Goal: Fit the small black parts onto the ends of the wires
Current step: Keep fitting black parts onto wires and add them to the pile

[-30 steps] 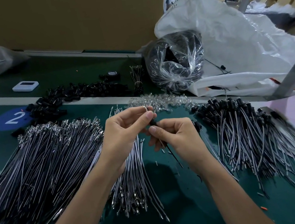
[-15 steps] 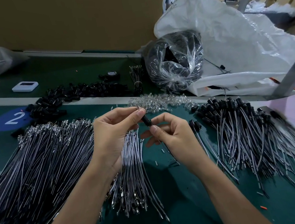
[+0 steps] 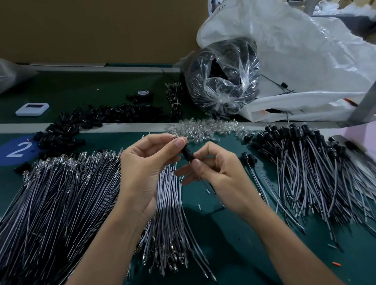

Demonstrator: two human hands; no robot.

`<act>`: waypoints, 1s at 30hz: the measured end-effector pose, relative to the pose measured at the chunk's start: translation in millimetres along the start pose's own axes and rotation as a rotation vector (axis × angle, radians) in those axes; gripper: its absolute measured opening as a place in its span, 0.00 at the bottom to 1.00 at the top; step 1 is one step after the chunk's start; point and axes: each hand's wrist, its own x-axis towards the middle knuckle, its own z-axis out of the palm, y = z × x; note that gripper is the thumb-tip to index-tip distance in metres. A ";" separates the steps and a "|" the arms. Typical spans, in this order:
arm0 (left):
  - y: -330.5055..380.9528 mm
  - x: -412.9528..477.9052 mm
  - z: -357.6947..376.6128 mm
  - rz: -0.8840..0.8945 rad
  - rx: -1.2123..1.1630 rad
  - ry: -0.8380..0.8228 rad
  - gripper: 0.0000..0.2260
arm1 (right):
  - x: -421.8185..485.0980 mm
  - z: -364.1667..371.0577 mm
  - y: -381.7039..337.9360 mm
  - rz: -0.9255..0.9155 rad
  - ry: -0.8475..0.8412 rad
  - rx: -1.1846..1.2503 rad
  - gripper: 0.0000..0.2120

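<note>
L hand (image 3: 147, 171) is clamping its grip on a black part (image 3: 187, 153), R hand (image 3: 222, 176) pinching the wire (image 3: 204, 184) just below.

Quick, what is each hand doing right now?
Left hand: pinches the top of the small black part.
Right hand: pinches the lower end of the same part.

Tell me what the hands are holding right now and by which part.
The left hand pinches the small black part near its top end; the right hand pinches its lower end, where the wire enters.
</note>
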 end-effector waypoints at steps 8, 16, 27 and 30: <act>-0.3 1.6 -1.4 -0.014 -0.047 -0.014 0.10 | -1.0 -0.9 0.5 -0.032 0.044 -0.089 0.03; -1.7 3.0 -4.5 0.004 -0.025 -0.050 0.16 | -0.7 -1.5 2.4 -0.039 0.027 -0.103 0.05; 3.1 0.8 -5.8 -0.033 -0.007 -0.076 0.06 | 0.6 -0.8 3.0 -0.027 0.027 -0.029 0.03; 2.1 -1.5 -4.4 -0.042 0.007 -0.111 0.04 | 0.9 -0.5 3.0 -0.033 0.035 0.003 0.04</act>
